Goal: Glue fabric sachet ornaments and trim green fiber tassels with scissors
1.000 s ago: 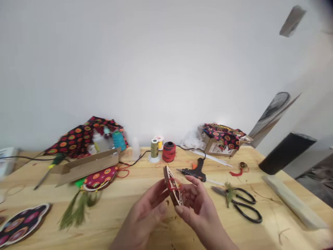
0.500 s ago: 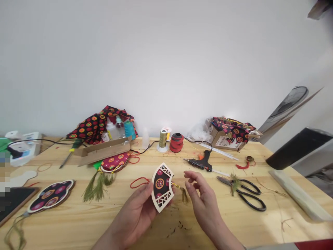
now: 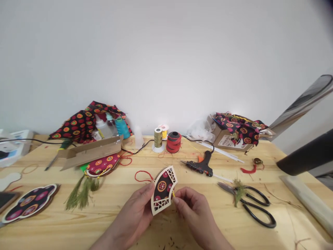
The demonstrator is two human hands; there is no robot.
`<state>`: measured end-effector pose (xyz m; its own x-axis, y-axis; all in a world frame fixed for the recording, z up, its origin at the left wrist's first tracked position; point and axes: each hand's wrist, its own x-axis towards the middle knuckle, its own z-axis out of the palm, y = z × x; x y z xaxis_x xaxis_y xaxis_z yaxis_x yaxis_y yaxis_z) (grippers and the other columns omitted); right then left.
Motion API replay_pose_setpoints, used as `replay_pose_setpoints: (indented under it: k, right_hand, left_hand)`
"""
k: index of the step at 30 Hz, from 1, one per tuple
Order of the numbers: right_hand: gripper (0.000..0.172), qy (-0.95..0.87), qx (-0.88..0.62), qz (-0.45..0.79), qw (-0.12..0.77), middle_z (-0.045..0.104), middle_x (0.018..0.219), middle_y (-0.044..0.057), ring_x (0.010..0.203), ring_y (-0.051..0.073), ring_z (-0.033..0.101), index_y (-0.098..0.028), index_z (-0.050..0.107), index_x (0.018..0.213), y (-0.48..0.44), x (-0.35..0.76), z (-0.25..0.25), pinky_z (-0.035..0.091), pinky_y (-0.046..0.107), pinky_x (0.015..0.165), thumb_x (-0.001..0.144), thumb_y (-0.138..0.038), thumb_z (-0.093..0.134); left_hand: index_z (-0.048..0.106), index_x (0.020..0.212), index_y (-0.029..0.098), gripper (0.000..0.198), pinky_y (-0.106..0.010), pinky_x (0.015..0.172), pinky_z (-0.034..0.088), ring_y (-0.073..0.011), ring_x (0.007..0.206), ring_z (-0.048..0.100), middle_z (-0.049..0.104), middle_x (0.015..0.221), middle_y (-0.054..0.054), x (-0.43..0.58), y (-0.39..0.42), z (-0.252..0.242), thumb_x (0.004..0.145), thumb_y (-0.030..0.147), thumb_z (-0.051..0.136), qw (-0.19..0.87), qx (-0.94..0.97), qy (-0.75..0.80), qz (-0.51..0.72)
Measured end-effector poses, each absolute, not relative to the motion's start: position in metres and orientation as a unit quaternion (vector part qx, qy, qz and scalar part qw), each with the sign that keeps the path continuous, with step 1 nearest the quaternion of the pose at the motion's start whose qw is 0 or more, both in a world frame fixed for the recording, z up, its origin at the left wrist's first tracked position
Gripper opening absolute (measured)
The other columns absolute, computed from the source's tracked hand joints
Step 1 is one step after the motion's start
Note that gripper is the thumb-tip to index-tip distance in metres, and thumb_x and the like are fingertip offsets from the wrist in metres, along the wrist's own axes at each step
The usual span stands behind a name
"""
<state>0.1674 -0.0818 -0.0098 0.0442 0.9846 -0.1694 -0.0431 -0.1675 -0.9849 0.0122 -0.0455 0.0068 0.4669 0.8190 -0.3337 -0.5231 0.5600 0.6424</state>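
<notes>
A fan-shaped wooden pendant point(image 3: 161, 188) with a patterned dark fabric centre and cut-out lattice ends is tilted upright above the table. My left hand point(image 3: 139, 211) is closed on its left edge, thumb in front. A red cord loop point(image 3: 142, 176) sticks out from that same side. At the pendant's inner curve, my right hand point(image 3: 194, 211) pinches the short yellow cord point(image 3: 173, 194) with thumb and forefinger. The tassel on this cord is hidden behind the right hand's fingers.
Scissors point(image 3: 256, 205) lie to the right, green threads across them, below a black glue gun point(image 3: 200, 165). Thread spools point(image 3: 173, 142) stand near the wall. Leftward are a tasselled fabric pendant point(image 3: 102, 164), a cloud-shaped fabric piece point(image 3: 31, 203) and a cardboard tray point(image 3: 91, 151).
My right hand has moved left to the pendant and closed on its yellow cord. The left hand still holds the pendant, now tilted slightly differently. The view has shifted right.
</notes>
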Motion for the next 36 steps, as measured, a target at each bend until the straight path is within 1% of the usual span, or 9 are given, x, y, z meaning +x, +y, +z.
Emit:
replay_pose_setpoints:
  k: [6, 10, 17, 21, 23, 25, 28, 32, 36]
  right_hand:
    - [0.034, -0.455, -0.516, 0.562, 0.459, 0.047, 0.060, -0.002, 0.056, 0.012, 0.038, -0.017, 0.057, 0.070, -0.083, 0.182, -0.020, 0.030, 0.023, 0.053, 0.078, -0.050, 0.061]
    - [0.033, -0.451, -0.485, 0.578, 0.476, 0.050, 0.064, -0.001, 0.058, 0.012, 0.040, -0.017, 0.058, 0.077, -0.086, 0.189, -0.028, 0.032, 0.023, 0.054, 0.082, -0.050, 0.057]
    - [0.036, -0.392, -0.490, 0.571, 0.530, 0.051, 0.061, -0.001, 0.055, 0.012, 0.042, -0.018, 0.057, 0.074, -0.093, 0.183, -0.029, 0.033, 0.023, 0.051, 0.079, -0.054, 0.060]
    - [0.042, -0.364, -0.505, 0.533, 0.574, 0.059, 0.084, 0.005, 0.061, 0.014, 0.050, -0.019, 0.057, 0.100, -0.094, 0.178, -0.031, 0.041, 0.023, 0.049, 0.076, -0.053, 0.064]
    - [0.050, -0.363, -0.518, 0.512, 0.582, 0.058, 0.097, 0.008, 0.070, 0.016, 0.055, -0.019, 0.051, 0.114, -0.093, 0.180, -0.031, 0.046, 0.024, 0.052, 0.077, -0.050, 0.064]
    - [0.049, -0.378, -0.516, 0.516, 0.570, 0.058, 0.105, 0.011, 0.080, 0.019, 0.058, -0.019, 0.049, 0.119, -0.092, 0.186, -0.029, 0.050, 0.026, 0.058, 0.080, -0.046, 0.062]
    - [0.037, -0.408, -0.501, 0.527, 0.553, 0.062, 0.100, 0.010, 0.081, 0.019, 0.060, -0.018, 0.055, 0.112, -0.090, 0.194, -0.024, 0.052, 0.027, 0.061, 0.084, -0.042, 0.059]
    - [0.023, -0.391, -0.489, 0.518, 0.583, 0.066, 0.080, 0.005, 0.070, 0.017, 0.061, -0.018, 0.062, 0.091, -0.093, 0.199, -0.016, 0.051, 0.026, 0.059, 0.082, -0.039, 0.062]
    - [0.014, -0.392, -0.480, 0.500, 0.605, 0.065, 0.073, 0.002, 0.067, 0.015, 0.060, -0.018, 0.063, 0.084, -0.097, 0.198, -0.011, 0.050, 0.026, 0.063, 0.078, -0.030, 0.065]
  left_hand:
    - [0.076, 0.088, 0.017, 0.022, -0.026, 0.066, 0.051, -0.0174, 0.071, 0.067, 0.077, 0.080, -0.005, 0.033, -0.039, 0.010, 0.088, 0.029, 0.058, 0.798, 0.211, 0.384, 0.414]
    - [0.075, 0.089, 0.014, 0.026, -0.028, 0.065, 0.052, -0.0184, 0.072, 0.066, 0.077, 0.082, -0.007, 0.041, -0.039, 0.009, 0.088, 0.032, 0.056, 0.803, 0.180, 0.386, 0.418]
    - [0.075, 0.090, 0.016, 0.014, -0.029, 0.068, 0.052, -0.0192, 0.073, 0.068, 0.077, 0.086, -0.007, 0.046, -0.045, 0.014, 0.082, 0.019, 0.065, 0.780, 0.187, 0.385, 0.457]
    - [0.076, 0.093, 0.017, 0.015, -0.027, 0.067, 0.052, -0.0208, 0.079, 0.069, 0.078, 0.088, -0.007, 0.044, -0.049, 0.016, 0.082, 0.019, 0.065, 0.770, 0.198, 0.380, 0.472]
    - [0.076, 0.094, 0.017, 0.016, -0.026, 0.068, 0.052, -0.0210, 0.081, 0.070, 0.078, 0.090, -0.008, 0.042, -0.051, 0.015, 0.082, 0.018, 0.065, 0.770, 0.205, 0.378, 0.472]
    - [0.076, 0.093, 0.017, 0.016, -0.026, 0.072, 0.052, -0.0207, 0.082, 0.070, 0.078, 0.091, -0.008, 0.042, -0.054, 0.014, 0.082, 0.016, 0.065, 0.778, 0.216, 0.371, 0.459]
    - [0.076, 0.096, 0.018, 0.019, -0.028, 0.078, 0.051, -0.0219, 0.088, 0.070, 0.078, 0.095, -0.008, 0.041, -0.057, 0.012, 0.082, 0.015, 0.064, 0.802, 0.239, 0.348, 0.423]
    - [0.074, 0.104, 0.019, 0.029, -0.030, 0.087, 0.048, -0.0245, 0.102, 0.066, 0.077, 0.100, -0.008, 0.039, -0.056, 0.010, 0.079, 0.011, 0.064, 0.822, 0.274, 0.313, 0.390]
    - [0.074, 0.105, 0.018, 0.029, -0.034, 0.092, 0.045, -0.0273, 0.106, 0.064, 0.077, 0.101, -0.010, 0.033, -0.053, 0.006, 0.077, 0.014, 0.065, 0.839, 0.277, 0.283, 0.372]
